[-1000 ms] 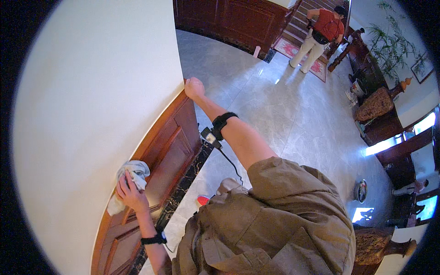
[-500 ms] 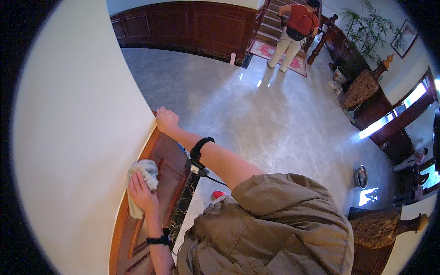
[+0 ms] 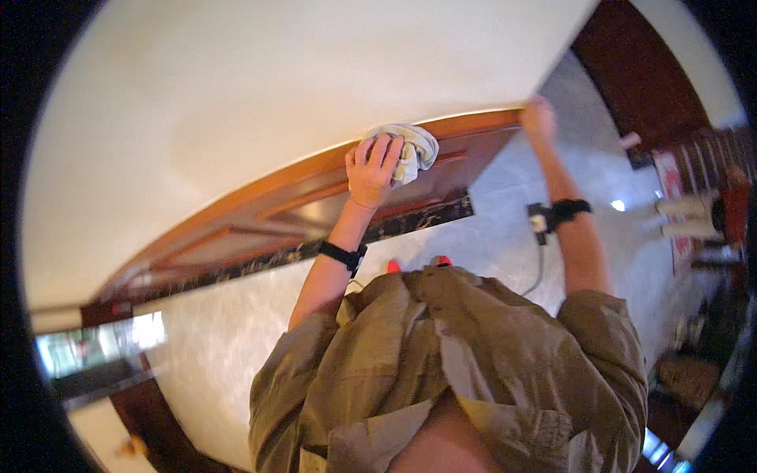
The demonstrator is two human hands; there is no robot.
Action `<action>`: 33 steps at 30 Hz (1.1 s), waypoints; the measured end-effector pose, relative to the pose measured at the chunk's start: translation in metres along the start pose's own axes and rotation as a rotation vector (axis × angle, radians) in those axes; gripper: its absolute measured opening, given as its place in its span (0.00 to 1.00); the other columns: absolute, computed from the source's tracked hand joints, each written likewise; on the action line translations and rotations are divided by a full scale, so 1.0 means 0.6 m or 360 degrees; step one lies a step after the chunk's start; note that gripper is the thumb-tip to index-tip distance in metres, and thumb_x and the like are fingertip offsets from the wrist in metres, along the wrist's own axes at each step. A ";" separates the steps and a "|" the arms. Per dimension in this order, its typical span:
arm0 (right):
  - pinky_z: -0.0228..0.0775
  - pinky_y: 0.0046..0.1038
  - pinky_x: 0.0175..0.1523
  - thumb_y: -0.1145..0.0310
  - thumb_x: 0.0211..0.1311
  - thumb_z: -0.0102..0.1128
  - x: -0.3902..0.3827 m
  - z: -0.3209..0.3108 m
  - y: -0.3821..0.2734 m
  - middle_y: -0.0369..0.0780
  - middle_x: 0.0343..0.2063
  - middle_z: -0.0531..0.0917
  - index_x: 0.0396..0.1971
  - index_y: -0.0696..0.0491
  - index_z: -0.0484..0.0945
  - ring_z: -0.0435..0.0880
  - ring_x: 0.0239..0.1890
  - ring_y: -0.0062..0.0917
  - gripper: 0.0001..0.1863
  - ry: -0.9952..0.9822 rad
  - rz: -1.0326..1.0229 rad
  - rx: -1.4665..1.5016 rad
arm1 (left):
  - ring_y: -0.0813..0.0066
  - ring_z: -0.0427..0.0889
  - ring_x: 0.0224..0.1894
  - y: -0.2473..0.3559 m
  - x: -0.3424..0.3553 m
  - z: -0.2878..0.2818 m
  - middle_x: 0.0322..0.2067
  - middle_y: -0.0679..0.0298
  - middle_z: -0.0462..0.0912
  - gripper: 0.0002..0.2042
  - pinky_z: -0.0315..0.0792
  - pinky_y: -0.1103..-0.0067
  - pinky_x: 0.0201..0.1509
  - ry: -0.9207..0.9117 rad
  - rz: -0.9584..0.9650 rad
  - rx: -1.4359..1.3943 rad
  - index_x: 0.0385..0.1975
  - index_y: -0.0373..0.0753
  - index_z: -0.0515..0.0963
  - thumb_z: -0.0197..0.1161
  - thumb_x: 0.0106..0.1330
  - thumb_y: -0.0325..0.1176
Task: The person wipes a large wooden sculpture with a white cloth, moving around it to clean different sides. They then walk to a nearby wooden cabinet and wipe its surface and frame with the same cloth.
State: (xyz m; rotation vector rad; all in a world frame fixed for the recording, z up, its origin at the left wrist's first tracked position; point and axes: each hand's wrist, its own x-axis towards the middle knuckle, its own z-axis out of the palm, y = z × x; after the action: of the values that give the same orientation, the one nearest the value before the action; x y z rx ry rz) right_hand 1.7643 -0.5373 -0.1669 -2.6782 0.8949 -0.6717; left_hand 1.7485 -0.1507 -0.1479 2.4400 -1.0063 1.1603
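A crumpled pale grey-white cloth lies bunched against the wooden top rail of the brown panelling, where it meets the cream wall. My left hand grips the cloth from its left side, fingers bent over it. My right hand is at the far right end of the rail, by the wall corner. Its fingers look curled in, slightly blurred, and what they hold, if anything, is hidden. Both wrists wear black straps, the right one with a small box and a cable.
Below the panelling runs a dark marbled skirting above the shiny grey floor. A person in a red top and pale trousers stands at the right by the stairs. A bright window shows at the lower left.
The view has swung left to face the panelling. My left hand and the cloth now appear near the middle; my right hand is still at the corner. The person now appears at the far right.
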 end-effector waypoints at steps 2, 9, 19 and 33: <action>0.77 0.42 0.37 0.62 0.61 0.46 0.014 0.018 0.033 0.49 0.36 0.81 0.40 0.55 0.74 0.83 0.34 0.41 0.14 0.0001 -0.0074 -0.0207 | 0.66 0.72 0.48 -0.071 -0.049 -0.041 0.45 0.68 0.76 0.19 0.64 0.69 0.49 0.0057 -0.0065 0.0047 0.46 0.51 0.77 0.60 0.50 0.36; 0.71 0.46 0.47 0.62 0.63 0.39 -0.001 -0.011 -0.008 0.54 0.35 0.80 0.37 0.60 0.76 0.80 0.37 0.49 0.19 0.0110 0.0082 0.0156 | 0.59 0.72 0.52 -0.293 -0.209 -0.187 0.48 0.63 0.76 0.24 0.65 0.66 0.57 -0.0074 -0.0429 0.0319 0.48 0.45 0.77 0.65 0.45 0.29; 0.70 0.46 0.50 0.63 0.62 0.39 -0.008 -0.058 -0.052 0.52 0.42 0.78 0.39 0.58 0.76 0.78 0.44 0.51 0.18 -0.0099 0.0112 0.0130 | 0.55 0.71 0.54 -0.295 -0.197 -0.203 0.48 0.59 0.77 0.19 0.64 0.63 0.60 -0.0096 -0.0414 0.0426 0.47 0.40 0.76 0.61 0.51 0.30; 0.69 0.46 0.52 0.52 0.61 0.40 0.039 0.025 0.049 0.51 0.46 0.79 0.44 0.54 0.78 0.78 0.46 0.50 0.25 -0.0048 0.0166 0.0217 | 0.66 0.75 0.42 0.089 -0.009 0.019 0.41 0.66 0.78 0.16 0.71 0.71 0.41 -0.0128 0.0056 -0.0614 0.40 0.47 0.78 0.62 0.48 0.32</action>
State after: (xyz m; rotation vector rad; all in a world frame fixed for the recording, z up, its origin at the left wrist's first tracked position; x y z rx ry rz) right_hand 1.7737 -0.5735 -0.1822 -2.4963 0.9383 -0.6428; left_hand 1.7162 -0.1927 -0.1625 2.1822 -1.1759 0.7927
